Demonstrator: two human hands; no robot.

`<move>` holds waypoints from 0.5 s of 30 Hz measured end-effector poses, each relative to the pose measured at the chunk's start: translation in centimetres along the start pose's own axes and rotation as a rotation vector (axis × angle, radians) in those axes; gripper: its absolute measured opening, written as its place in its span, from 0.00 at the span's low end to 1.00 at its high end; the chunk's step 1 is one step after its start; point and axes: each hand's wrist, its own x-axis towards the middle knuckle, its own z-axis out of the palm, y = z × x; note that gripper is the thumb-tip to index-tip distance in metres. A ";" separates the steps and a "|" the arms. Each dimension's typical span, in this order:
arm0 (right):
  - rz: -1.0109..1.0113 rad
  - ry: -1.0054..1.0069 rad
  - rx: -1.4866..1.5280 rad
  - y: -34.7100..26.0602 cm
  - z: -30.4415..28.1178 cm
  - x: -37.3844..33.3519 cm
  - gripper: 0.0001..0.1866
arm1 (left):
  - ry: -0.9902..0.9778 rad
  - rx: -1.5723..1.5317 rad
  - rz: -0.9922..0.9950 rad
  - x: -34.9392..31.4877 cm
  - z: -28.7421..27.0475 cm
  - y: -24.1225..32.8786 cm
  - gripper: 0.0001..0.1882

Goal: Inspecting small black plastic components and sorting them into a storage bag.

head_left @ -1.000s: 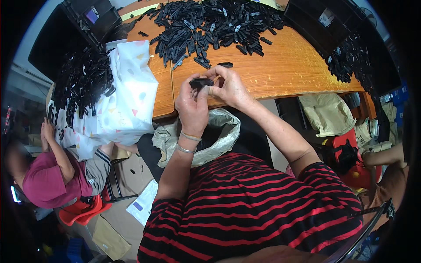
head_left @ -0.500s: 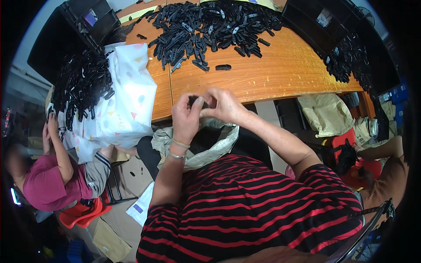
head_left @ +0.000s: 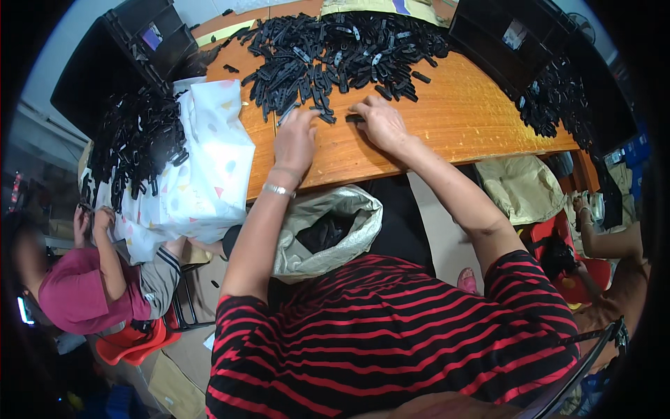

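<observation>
A big heap of small black plastic parts [head_left: 335,52] lies on the wooden table [head_left: 447,129]. My left hand [head_left: 296,140] rests palm down at the near edge of the heap, its fingers touching loose black parts. My right hand [head_left: 380,122] lies flat beside it, its fingertips on a single black part [head_left: 354,118]. A grey sack [head_left: 328,234] with black parts inside hangs open below the table edge, between my forearms. Whether either hand grips a part is hidden under the fingers.
A white patterned cloth [head_left: 202,174] at the left carries more black parts [head_left: 136,143]. Black crates stand at the back left [head_left: 122,56] and back right [head_left: 523,38]. A person in a pink top [head_left: 77,286] sits at lower left; another person's arm [head_left: 614,244] shows at right.
Both hands have moved from near the table's front edge, where they held a black part together, forward to the heap and now lie flat on the table.
</observation>
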 end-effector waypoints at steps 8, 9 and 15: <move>-0.051 -0.106 0.036 0.9 -0.4 -0.8 0.13 | -0.164 0.152 0.133 2.9 2.4 -1.9 0.13; -0.065 -0.124 0.062 1.0 -0.6 -0.9 0.13 | -0.149 0.163 0.123 2.8 2.4 -2.0 0.13; -0.108 -0.246 0.110 1.5 -1.4 -1.0 0.10 | -0.113 0.062 0.089 1.1 1.5 -1.7 0.11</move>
